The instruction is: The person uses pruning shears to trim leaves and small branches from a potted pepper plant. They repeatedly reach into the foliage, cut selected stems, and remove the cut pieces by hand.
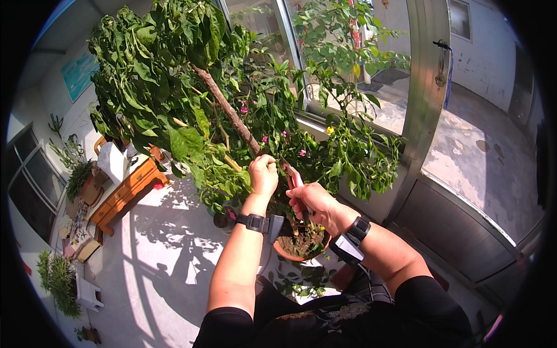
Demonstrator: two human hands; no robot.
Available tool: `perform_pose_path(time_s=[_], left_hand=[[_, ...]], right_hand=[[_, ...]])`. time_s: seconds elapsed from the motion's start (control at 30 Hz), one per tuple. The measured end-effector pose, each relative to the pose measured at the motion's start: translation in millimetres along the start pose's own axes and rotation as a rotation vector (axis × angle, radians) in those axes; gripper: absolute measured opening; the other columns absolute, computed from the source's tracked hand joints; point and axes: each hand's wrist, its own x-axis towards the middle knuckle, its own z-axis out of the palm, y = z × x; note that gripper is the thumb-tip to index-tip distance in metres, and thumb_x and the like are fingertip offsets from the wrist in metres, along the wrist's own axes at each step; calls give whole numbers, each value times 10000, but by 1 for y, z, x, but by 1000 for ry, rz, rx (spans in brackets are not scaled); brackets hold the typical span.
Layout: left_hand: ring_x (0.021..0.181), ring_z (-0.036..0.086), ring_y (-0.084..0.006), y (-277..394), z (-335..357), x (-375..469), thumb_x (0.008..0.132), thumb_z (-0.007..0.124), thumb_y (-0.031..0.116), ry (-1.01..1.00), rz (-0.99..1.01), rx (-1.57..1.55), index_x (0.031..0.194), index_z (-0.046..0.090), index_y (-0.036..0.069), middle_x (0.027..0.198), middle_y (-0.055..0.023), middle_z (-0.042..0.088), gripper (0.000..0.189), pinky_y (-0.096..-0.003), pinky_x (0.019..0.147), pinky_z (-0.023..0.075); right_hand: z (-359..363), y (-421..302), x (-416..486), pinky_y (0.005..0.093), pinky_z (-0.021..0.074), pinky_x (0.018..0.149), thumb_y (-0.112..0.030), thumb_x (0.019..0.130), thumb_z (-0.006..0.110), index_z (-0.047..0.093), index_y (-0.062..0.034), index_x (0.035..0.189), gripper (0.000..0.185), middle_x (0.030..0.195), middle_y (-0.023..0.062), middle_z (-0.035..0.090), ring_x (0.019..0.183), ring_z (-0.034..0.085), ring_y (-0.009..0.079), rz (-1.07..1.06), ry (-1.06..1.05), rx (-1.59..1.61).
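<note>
My left hand (263, 175) is closed around the lower part of a thick brown branch (228, 108), which slants up to the left into a mass of drooping green leaves (135, 78). Just to its right, my right hand (320, 204) grips red-handled pruning shears (294, 177). Their blades point up and left into the foliage; whether they touch a stem I cannot tell. Below both hands stands a round terracotta pot (292, 257), with soil and short growth inside. A leafy plant with limp leaves (365, 161) spreads on the right, beside small pink flowers (303, 152).
Cut leaves (304, 278) lie on the pale floor in front of me. A sliding glass window (283, 39) and a metal door frame (420, 87) rise beyond the plants. An orange wooden cabinet (130, 187) stands at left, near a potted plant on a white stool (89, 291).
</note>
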Motion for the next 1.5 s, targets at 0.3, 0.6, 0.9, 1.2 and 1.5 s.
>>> perform_pose_path(time_s=[0.3,0.6,0.9,1.2,1.5], left_hand=[[690,599,-159,18,-27,-89,760,577,-33,-115,-167,-215,854,622,-24,764,-106,638,105,-272,659,470],[750,605,-152,17,-44,-160,738,489,-82,-366,-318,-335,887,622,-45,803,-102,651,203,-265,699,478],[856,610,-129,32,-68,-177,749,540,-107,-746,-422,-428,969,629,-42,897,-95,669,247,-272,783,490],[827,616,-117,12,-48,-143,823,534,-66,-581,-455,-476,980,606,-52,887,-59,651,172,-245,750,498],[659,591,-94,-8,10,-61,785,643,-11,-111,-386,-407,842,603,-19,724,-28,616,70,-225,601,488]], right_hand=[[-25,49,-56,284,490,495,-76,820,586,567,40,909,147,710,103,608,533,585,176,53,-103,34],[-48,77,-78,252,383,403,-163,818,588,573,-11,842,155,665,64,588,504,558,141,20,-84,-15],[-48,79,-85,210,254,288,-210,822,580,574,-24,812,187,582,53,574,452,542,102,30,-83,-109],[-40,67,-89,250,416,481,-141,814,572,594,19,828,163,640,69,588,522,568,167,106,-88,-157],[-24,58,-94,249,441,513,-147,817,594,530,-42,932,168,698,24,549,541,528,121,33,-116,-91]])
